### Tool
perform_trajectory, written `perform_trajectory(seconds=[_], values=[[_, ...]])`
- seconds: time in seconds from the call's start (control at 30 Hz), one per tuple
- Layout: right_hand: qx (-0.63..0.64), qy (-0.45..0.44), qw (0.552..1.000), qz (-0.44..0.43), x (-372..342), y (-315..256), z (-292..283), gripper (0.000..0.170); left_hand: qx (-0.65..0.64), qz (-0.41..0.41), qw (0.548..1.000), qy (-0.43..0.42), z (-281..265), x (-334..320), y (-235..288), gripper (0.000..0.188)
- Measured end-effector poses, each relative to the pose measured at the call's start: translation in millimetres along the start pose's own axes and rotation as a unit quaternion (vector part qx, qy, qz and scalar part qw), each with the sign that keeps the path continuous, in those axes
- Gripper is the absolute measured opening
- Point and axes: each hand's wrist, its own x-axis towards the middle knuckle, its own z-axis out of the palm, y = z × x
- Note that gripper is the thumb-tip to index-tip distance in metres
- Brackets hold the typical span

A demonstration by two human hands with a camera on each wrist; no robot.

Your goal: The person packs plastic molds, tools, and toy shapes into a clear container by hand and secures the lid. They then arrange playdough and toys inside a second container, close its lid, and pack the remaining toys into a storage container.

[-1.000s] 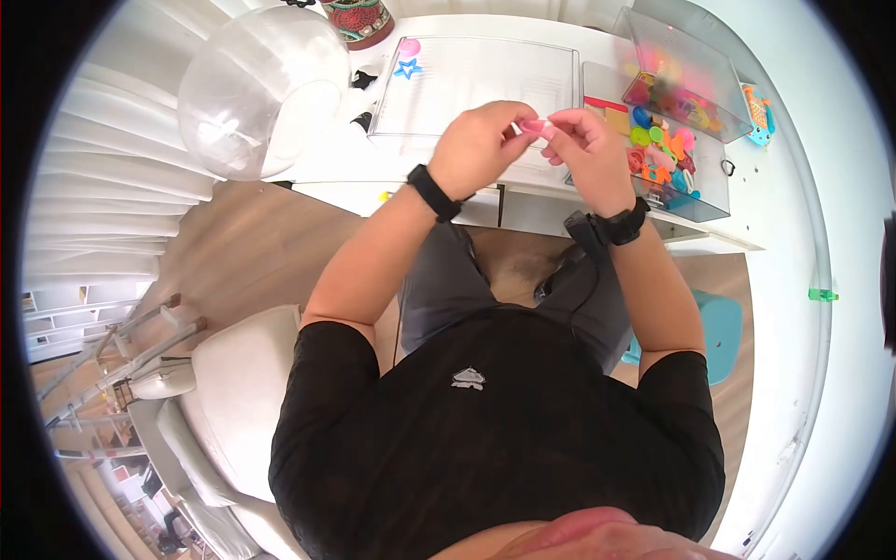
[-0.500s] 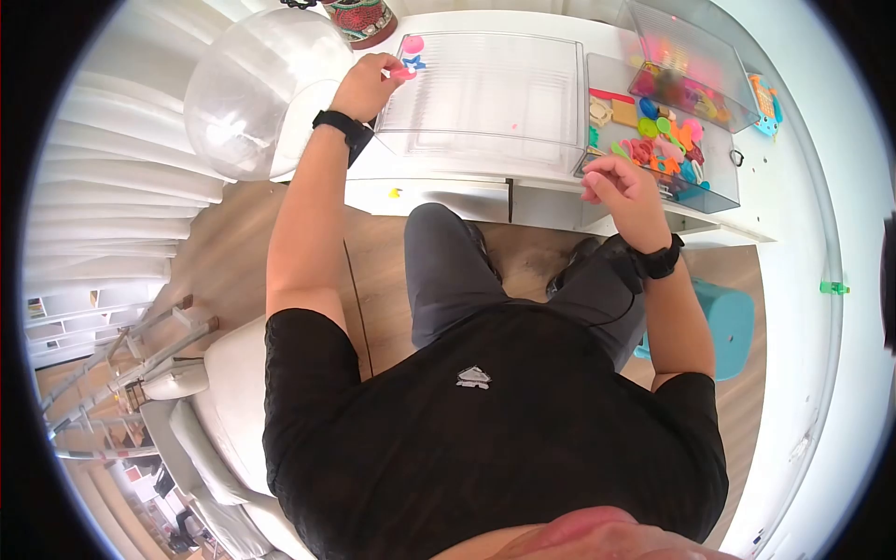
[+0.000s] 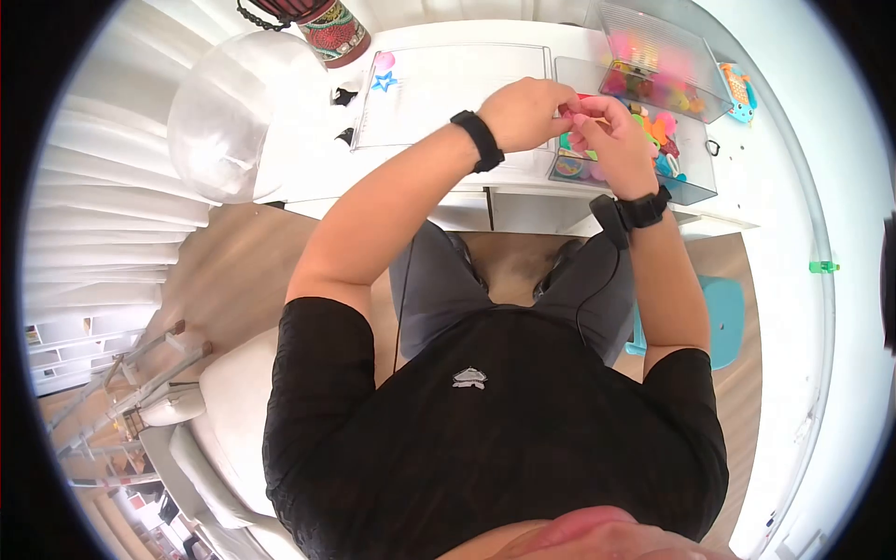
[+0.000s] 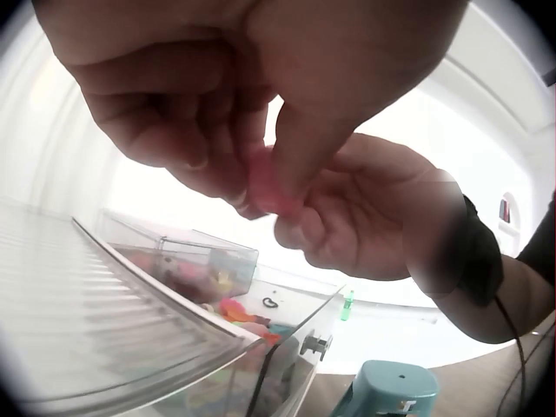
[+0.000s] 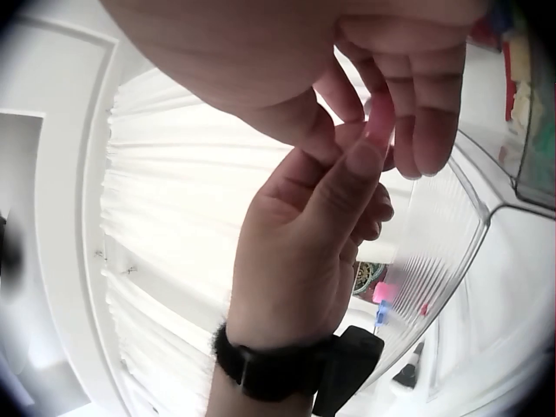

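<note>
Both hands meet over the left edge of the bin of colourful toys. A small pink piece is pinched between the left hand's thumb and fingers. The right hand holds the same pink piece from the other side, fingertips touching it. Much of the piece is hidden by fingers. On the clear ribbed panel, a blue star and a pink round piece lie at the far left corner.
A second clear box of toys stands behind the bin. A large transparent globe and a patterned drum are at the left. Small black items lie beside the panel. A teal stool stands below right.
From the panel's far left corner, the left hand has come back right to meet the right hand. The right hand has moved up slightly and now holds the pink piece too.
</note>
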Motion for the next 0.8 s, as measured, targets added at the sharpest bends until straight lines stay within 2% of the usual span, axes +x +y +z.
perform_trajectory(seconds=[0.13,0.2,0.27,0.33,0.37,0.4,0.47,0.5,0.53,0.6,0.63,0.67,0.73,0.8], values=[[-0.021,-0.005,1.000,0.018,22,0,-26,0.025,-0.038,-0.020,0.999,0.006,8,8,-4,0.029],[-0.159,-0.024,0.986,0.047,35,-2,-41,0.021,-0.061,-0.016,0.997,0.052,7,2,-19,0.035],[-0.156,-0.021,0.986,0.064,51,3,-53,0.023,-0.016,-0.055,0.997,0.047,-8,-5,-39,0.039],[-0.253,-0.081,0.956,0.121,68,8,-63,0.022,0.012,-0.119,0.992,0.043,-30,-15,-60,0.039],[-0.297,-0.120,0.938,0.130,79,15,-68,0.017,0.046,-0.122,0.990,0.052,-41,-20,-76,0.040],[-0.293,-0.116,0.940,0.128,86,21,-68,0.017,0.076,-0.151,0.984,0.056,-53,-26,-85,0.041],[-0.334,-0.189,0.902,0.195,98,29,-63,0.013,0.146,-0.149,0.975,0.079,-72,-39,-127,0.043],[-0.376,-0.211,0.885,0.179,103,36,-62,0.012,0.159,-0.188,0.966,0.085,-82,-47,-138,0.044],[-0.372,-0.209,0.887,0.176,109,44,-59,0.012,0.173,-0.209,0.958,0.088,-90,-54,-156,0.046],[-0.546,-0.294,0.779,0.094,121,58,-52,0.013,0.208,-0.253,0.941,0.081,-101,-68,-177,0.045],[-0.570,-0.305,0.759,0.074,124,65,-52,0.016,0.211,-0.253,0.941,0.081,-104,-74,-184,0.045],[-0.569,-0.304,0.761,0.072,128,73,-50,0.016,0.206,-0.270,0.937,0.077,-107,-80,-192,0.045],[-0.657,-0.307,0.688,0.024,139,100,-51,0.018,0.203,-0.288,0.933,0.076,-104,-88,-204,0.045],[-0.657,-0.315,0.685,0.004,142,111,-55,0.020,0.213,-0.280,0.928,0.121,-102,-93,-209,0.043]])
